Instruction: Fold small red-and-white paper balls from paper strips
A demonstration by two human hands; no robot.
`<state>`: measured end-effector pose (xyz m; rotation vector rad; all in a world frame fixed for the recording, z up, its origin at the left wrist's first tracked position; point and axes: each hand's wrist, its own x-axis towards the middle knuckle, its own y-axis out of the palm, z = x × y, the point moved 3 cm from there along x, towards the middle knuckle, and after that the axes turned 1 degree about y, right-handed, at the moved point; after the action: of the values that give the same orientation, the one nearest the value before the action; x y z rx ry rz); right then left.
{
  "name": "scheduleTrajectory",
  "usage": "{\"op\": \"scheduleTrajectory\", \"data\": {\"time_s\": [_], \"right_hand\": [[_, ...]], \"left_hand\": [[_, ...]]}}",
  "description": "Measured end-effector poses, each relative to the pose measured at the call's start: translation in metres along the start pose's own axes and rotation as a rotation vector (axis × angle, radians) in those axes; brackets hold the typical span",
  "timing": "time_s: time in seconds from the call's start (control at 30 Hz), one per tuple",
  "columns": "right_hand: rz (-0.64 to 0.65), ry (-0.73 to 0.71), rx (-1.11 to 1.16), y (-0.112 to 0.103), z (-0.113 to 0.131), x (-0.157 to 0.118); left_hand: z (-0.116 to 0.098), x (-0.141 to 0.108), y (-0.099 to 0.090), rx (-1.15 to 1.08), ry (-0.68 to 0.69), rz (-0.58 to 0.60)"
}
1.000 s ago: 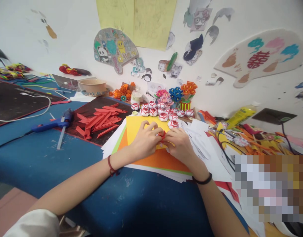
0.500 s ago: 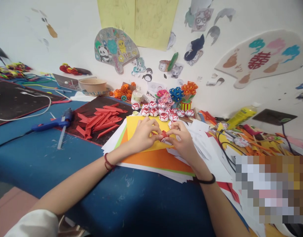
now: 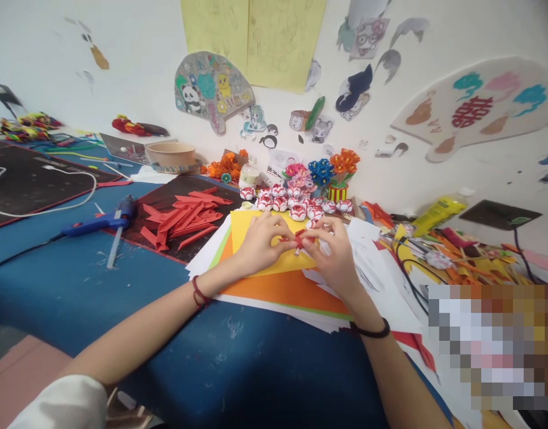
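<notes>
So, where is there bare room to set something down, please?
The blue tabletop is bare between the blue glue gun, the stacked coloured paper sheets and the left forearm. Beyond the right hand, red-and-white paper flowers crowd it; at right, orange paper scraps.

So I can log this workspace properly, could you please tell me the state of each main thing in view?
left hand, pinching the red piece
right hand, also pinching it
red piece, held between fingertips; exact shape unclear
red strips, folded, loosely piled on dark mat
red-and-white flowers, grouped beyond the hands
glue gun, lying down, corded; heat cannot be told
yellow sheet, lying atop the orange sheet
striped pot, upright, holding orange flowers
</notes>
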<state>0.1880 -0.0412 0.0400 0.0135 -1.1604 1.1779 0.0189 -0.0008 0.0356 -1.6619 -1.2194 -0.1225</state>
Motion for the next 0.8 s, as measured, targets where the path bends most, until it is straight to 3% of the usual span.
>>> {"op": "scheduleTrajectory", "data": {"time_s": [0.1, 0.23, 0.4, 0.6, 0.8], "right_hand": [[-0.131, -0.005, -0.048, -0.009, 0.007, 0.002], [-0.045, -0.119, -0.158, -0.003, 0.007, -0.001], [0.038, -0.162, -0.319, 0.013, -0.002, -0.009], [0.134, -0.163, -0.206, 0.018, -0.003, -0.012], [0.222, -0.183, -0.048, 0.019, -0.003, -0.01]], "left_hand": [[0.0, 0.0, -0.005, 0.03, -0.041, -0.119], [-0.002, 0.0, -0.01, 0.044, -0.09, -0.191], [-0.002, 0.001, -0.008, -0.006, -0.096, -0.141], [0.001, 0.001, -0.008, -0.072, -0.197, -0.076], [0.0, 0.003, -0.012, -0.083, -0.177, -0.039]]}}
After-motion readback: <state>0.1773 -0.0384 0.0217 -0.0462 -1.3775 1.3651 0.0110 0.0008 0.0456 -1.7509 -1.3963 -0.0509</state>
